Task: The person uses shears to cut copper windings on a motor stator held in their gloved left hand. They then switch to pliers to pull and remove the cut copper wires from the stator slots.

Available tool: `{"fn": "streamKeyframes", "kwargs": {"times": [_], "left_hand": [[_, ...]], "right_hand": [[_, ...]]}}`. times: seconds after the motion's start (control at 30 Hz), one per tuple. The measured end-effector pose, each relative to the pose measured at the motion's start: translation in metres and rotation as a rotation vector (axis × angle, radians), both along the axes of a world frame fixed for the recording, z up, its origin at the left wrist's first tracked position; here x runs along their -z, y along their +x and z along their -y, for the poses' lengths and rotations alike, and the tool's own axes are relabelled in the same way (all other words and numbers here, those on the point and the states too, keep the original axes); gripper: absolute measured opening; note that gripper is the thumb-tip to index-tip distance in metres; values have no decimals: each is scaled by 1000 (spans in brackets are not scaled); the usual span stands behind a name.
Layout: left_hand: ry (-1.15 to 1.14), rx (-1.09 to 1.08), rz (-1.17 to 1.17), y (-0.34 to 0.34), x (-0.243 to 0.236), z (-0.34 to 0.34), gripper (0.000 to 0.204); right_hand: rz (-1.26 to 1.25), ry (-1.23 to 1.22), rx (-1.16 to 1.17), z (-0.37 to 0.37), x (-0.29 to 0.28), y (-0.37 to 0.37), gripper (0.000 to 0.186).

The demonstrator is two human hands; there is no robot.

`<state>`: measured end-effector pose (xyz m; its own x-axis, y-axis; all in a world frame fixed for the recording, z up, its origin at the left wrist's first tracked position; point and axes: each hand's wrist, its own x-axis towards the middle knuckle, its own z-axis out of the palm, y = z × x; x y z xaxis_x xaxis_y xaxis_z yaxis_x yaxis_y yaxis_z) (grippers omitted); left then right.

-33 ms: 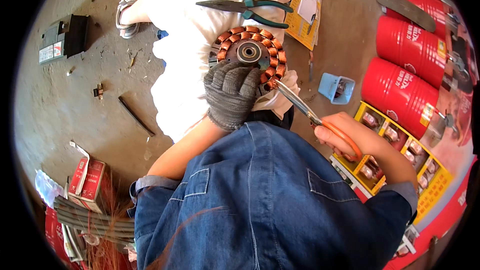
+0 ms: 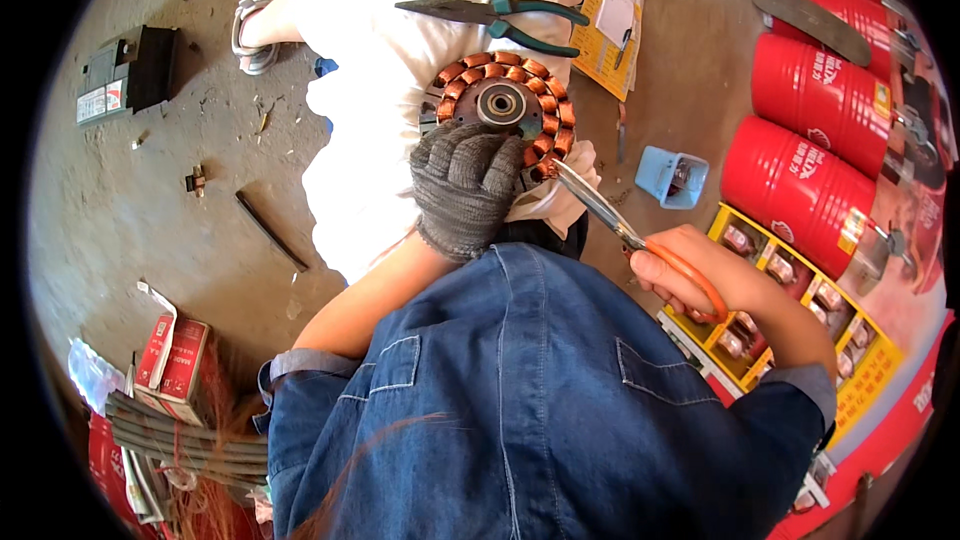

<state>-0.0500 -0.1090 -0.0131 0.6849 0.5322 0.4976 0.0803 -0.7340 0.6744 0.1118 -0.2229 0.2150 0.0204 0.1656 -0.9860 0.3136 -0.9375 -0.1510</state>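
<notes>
On a white cloth (image 2: 350, 140) over my lap sits a motor stator (image 2: 503, 105), a ring of copper-wound coils around a round metal bearing. My left hand (image 2: 465, 185), in a dark grey knit glove, is closed over its lower left edge; the fingertips' contact is partly hidden. Bare, my right hand (image 2: 690, 270) grips the orange handles of a pair of scissors (image 2: 600, 208). The silver tips touch or nearly touch the coils at the stator's lower right; the exact contact is too small to tell. Green-handled long-nose pliers (image 2: 500, 20) rest on the cloth beyond the stator.
A light blue plastic container (image 2: 672, 178) stands right of my lap. Red drums (image 2: 800, 180) and a yellow compartmented display (image 2: 790, 280) line the right side. To the left are a black battery (image 2: 128, 75), a dark strip (image 2: 270, 230), a red box (image 2: 175, 365) and bundled tubing (image 2: 185, 435).
</notes>
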Motion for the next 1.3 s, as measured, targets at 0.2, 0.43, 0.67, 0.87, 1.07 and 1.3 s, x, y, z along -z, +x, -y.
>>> {"fn": "streamKeyframes", "kwargs": {"times": [0.2,0.43,0.67,0.87,1.07,1.3], "left_hand": [[4,6,8,-1,0,0,36],[-1,16,1,-1,-2,0,36],[35,39,-9,-3,3,1,37],[27,23,-20,-3,-1,-1,37],[32,33,-23,-2,1,0,36],[29,9,-37,-2,0,1,33]], "right_hand": [[-4,-238,109,-37,-16,7,79],[5,-284,-32,-69,-16,16,81],[7,-71,-249,-59,-6,6,72],[79,-8,-329,-46,-18,2,79],[28,-23,-191,-57,-21,4,71],[88,77,-407,-37,3,10,64]]}}
